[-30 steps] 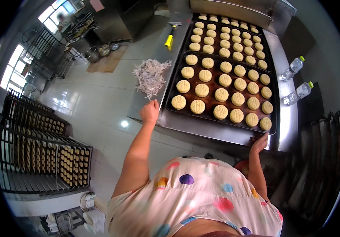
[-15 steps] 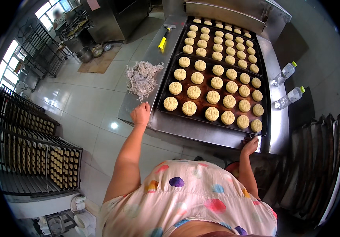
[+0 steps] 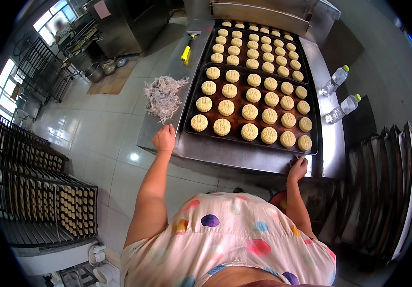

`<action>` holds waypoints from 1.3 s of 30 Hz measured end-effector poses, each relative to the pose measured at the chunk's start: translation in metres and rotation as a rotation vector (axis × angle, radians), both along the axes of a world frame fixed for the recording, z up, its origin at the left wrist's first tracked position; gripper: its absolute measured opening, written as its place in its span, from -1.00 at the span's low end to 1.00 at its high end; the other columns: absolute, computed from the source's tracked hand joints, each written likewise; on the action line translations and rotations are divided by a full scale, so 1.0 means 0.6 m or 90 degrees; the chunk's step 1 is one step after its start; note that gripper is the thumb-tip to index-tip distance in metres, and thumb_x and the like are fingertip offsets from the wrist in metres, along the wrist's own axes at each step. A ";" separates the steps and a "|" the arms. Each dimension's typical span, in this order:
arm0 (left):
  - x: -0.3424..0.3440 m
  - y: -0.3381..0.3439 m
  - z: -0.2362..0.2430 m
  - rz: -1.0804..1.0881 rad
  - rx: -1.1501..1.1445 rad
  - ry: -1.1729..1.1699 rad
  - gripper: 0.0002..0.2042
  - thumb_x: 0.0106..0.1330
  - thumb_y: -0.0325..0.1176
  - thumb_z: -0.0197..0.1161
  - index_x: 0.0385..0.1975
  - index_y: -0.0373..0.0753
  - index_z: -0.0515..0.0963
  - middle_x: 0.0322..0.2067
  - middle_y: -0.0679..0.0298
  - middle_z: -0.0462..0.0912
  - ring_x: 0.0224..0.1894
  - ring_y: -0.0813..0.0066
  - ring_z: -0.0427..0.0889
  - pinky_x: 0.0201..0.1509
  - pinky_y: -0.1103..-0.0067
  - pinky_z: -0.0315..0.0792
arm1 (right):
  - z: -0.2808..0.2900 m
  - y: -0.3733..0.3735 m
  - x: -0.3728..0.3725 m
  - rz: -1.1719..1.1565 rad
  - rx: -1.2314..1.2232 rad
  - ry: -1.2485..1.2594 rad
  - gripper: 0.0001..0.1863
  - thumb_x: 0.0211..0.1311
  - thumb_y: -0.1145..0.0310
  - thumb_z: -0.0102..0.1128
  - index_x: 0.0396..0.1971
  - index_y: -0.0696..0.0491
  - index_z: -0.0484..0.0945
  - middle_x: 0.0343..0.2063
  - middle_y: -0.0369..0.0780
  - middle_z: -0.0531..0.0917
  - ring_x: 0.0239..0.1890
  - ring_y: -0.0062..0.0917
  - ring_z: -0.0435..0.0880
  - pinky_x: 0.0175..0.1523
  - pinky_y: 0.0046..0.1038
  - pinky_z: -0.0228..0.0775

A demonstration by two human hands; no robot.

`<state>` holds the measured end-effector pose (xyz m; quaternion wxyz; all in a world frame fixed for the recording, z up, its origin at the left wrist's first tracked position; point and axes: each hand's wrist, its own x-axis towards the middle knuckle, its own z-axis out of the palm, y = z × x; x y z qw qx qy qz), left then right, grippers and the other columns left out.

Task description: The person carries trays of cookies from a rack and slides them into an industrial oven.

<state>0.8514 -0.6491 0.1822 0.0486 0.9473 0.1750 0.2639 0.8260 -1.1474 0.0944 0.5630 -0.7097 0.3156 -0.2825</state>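
Note:
At the near left corner of the steel table (image 3: 244, 155), my left hand (image 3: 164, 138) is closed, just below a tangled heap of pale netting (image 3: 164, 98). Whether anything is in its fingers is hidden. My right hand (image 3: 298, 169) is at the table's front edge, below the near right corner of a dark baking tray (image 3: 237, 115). Its fingers are bent in around something small and dark that I cannot make out. Rows of round, pale yellow stamped pastries (image 3: 249, 132) sit on this tray. A second tray (image 3: 240, 67) of the same pastries adjoins its far side.
A scraper with a yellow handle (image 3: 186, 52) lies at the table's far left. Two clear bottles (image 3: 343, 109) with green caps lie tilted at the right. Dark sheets (image 3: 378, 191) stand upright at lower right. Loaded tray racks (image 3: 38, 205) stand left. Someone (image 3: 62, 31) is far off.
The whole view has shifted slightly, so the table and trays appear a little higher and further left. Both my hands keep nearly the same places against the table, and the pastries have not moved.

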 end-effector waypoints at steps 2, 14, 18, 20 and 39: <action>0.001 0.002 -0.002 0.000 -0.005 0.008 -0.69 0.25 -0.15 -0.01 -0.66 -0.17 0.47 -0.59 0.15 0.57 -0.54 0.10 0.56 -0.49 0.26 0.40 | -0.004 -0.002 -0.001 0.001 -0.003 0.007 -0.69 0.30 0.20 -0.07 -0.42 0.16 0.44 -0.62 -0.27 0.49 -0.68 -0.62 0.45 -0.67 -0.57 0.39; -0.001 0.003 -0.001 0.008 0.002 0.027 -0.67 0.25 -0.14 -0.02 -0.66 -0.19 0.47 -0.61 0.13 0.57 -0.55 0.09 0.56 -0.50 0.25 0.40 | -0.007 0.001 0.000 0.001 -0.001 0.010 -0.71 0.29 0.22 -0.05 -0.39 0.16 0.46 -0.59 -0.27 0.50 -0.67 -0.63 0.45 -0.66 -0.57 0.39; 0.000 0.001 -0.002 0.010 0.014 0.022 -0.67 0.25 -0.14 -0.02 -0.67 -0.18 0.47 -0.61 0.13 0.57 -0.57 0.09 0.56 -0.51 0.26 0.41 | -0.012 -0.003 0.000 0.005 0.004 0.003 -0.71 0.29 0.22 -0.05 -0.39 0.16 0.46 -0.58 -0.27 0.51 -0.67 -0.63 0.44 -0.67 -0.57 0.38; 0.001 0.002 -0.003 0.010 0.015 0.021 -0.67 0.25 -0.14 -0.02 -0.67 -0.19 0.47 -0.61 0.13 0.57 -0.56 0.09 0.56 -0.51 0.26 0.41 | -0.011 -0.001 0.001 0.003 0.006 0.006 -0.72 0.29 0.22 -0.05 -0.40 0.16 0.45 -0.58 -0.27 0.51 -0.67 -0.64 0.44 -0.66 -0.58 0.38; 0.000 0.002 -0.002 0.011 0.021 0.028 -0.68 0.24 -0.15 -0.01 -0.66 -0.19 0.48 -0.61 0.12 0.57 -0.55 0.09 0.57 -0.50 0.26 0.41 | 0.007 0.010 -0.003 0.011 0.033 -0.018 -0.74 0.29 0.24 -0.04 -0.42 0.14 0.44 -0.63 -0.30 0.47 -0.71 -0.66 0.41 -0.68 -0.59 0.32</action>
